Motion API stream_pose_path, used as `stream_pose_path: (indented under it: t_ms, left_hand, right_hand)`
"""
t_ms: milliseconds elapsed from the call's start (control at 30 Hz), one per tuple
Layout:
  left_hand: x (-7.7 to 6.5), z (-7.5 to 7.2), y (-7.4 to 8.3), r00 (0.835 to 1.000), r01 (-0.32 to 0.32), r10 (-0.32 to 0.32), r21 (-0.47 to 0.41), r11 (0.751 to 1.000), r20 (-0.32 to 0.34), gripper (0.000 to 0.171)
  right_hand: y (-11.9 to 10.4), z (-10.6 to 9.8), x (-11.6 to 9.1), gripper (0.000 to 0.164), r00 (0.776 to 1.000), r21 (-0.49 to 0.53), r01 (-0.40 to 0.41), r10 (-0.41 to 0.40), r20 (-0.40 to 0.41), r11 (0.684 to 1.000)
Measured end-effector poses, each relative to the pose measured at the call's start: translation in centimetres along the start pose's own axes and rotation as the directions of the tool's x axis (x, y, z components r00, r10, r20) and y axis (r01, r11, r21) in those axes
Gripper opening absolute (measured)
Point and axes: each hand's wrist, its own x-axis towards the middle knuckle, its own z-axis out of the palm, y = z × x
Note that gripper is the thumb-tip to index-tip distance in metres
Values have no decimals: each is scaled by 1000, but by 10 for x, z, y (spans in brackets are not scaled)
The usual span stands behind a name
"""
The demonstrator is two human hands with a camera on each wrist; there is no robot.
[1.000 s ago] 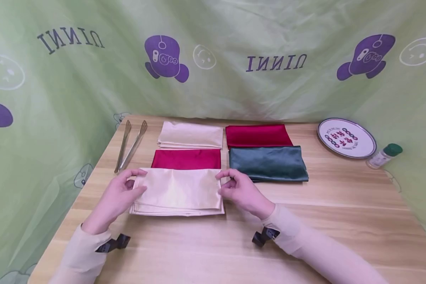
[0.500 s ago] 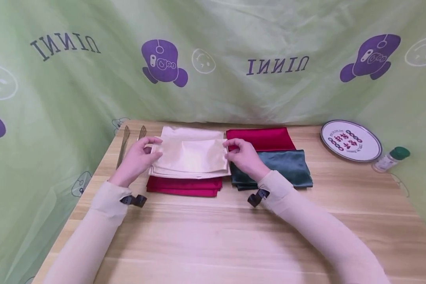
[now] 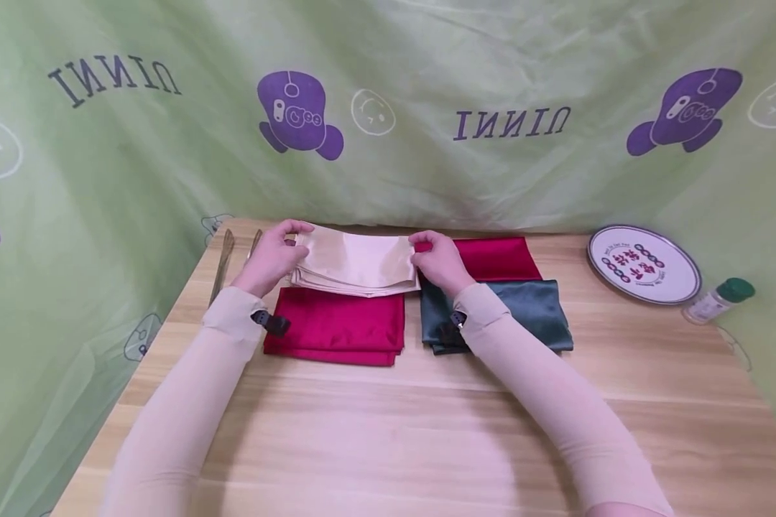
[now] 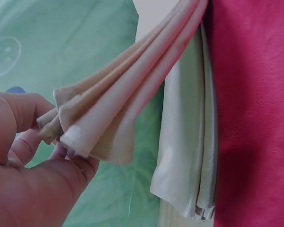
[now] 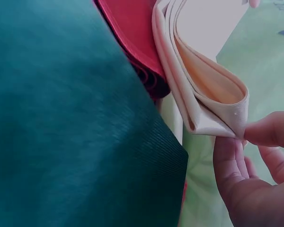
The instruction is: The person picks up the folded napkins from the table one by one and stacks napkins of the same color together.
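Backdrop: pale green sheet (image 3: 420, 183) behind the table and along its sides, printed with purple figures, outlined smiley faces and lettering.
Table: pale wood-grain top (image 3: 362, 438), carrying the folded cloths and tableware.
Sleeves: light sleeve (image 3: 174, 402) on the left arm, matching right sleeve (image 3: 543, 373) reaching across the green cloth.
Green cloth: dark, glossy, folded (image 3: 524, 309), in front of the far red cloth (image 3: 498, 260).
Near red cloth: folded in layers (image 3: 336, 323), left of the green one, a narrow gap between them.
Held cream cloth: folded, many layers (image 3: 358, 262), raised behind the near red cloth, its middle sagging, its layers fanning out at the left end.
Lower cream cloth: folded (image 4: 180, 137), lying beneath the held one, next to the near red cloth.
Plate: white, dark-rimmed, red and dark markings (image 3: 682, 281), at the table's far right.
Hands: left hand (image 3: 274, 257) pinches the held cream cloth's left end; right hand (image 3: 441, 264) pinches its right end, thumb against fingers.
Metal utensils: two slim lengths (image 3: 223, 266), left of the cloths, partly hidden by the left hand.
Bottle: small, green-capped (image 3: 708, 307), just beside the plate.
Wrist cameras: black, one per wrist (image 3: 276, 324).
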Motion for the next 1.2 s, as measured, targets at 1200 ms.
stream_pose_path:
  t_ms: [1200]
  left_hand:
    - [-13,-25,-40,993,86,-94,114,990,65,42]
  right_hand:
    - [7,2,-15,26,974,-267,137,-82,209,954]
